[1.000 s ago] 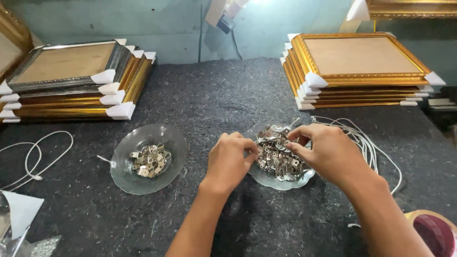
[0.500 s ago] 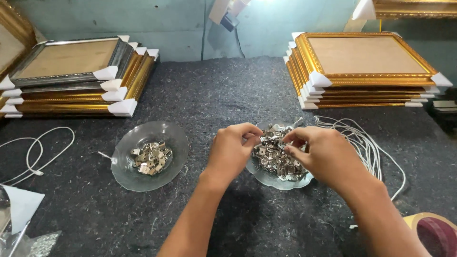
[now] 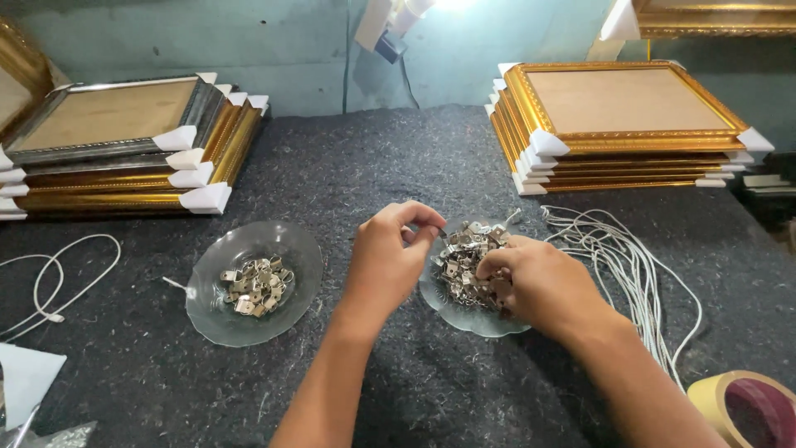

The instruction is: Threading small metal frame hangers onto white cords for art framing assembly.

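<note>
Now left hand (image 3: 385,261) pinches small metal clip; right hand (image 3: 531,282) sunk deeper, fingers curled in clip pile (image 3: 464,261).

Work surface (image 3: 398,158): dark grey, speckled felt.
Frame stacks (image 3: 618,124): gold, ornate edging; white corner guards; tan backs.
Top left frame (image 3: 108,116): silver-grey.
Dishes (image 3: 249,319): clear glass.
Metal clips (image 3: 464,261): silver.
Cords (image 3: 630,265): white.
Tape roll (image 3: 746,406): beige, maroon core.

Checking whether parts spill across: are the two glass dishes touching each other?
Apart. The head view shows the left dish and the right dish separated by dark felt, with the left hand between them.
</note>
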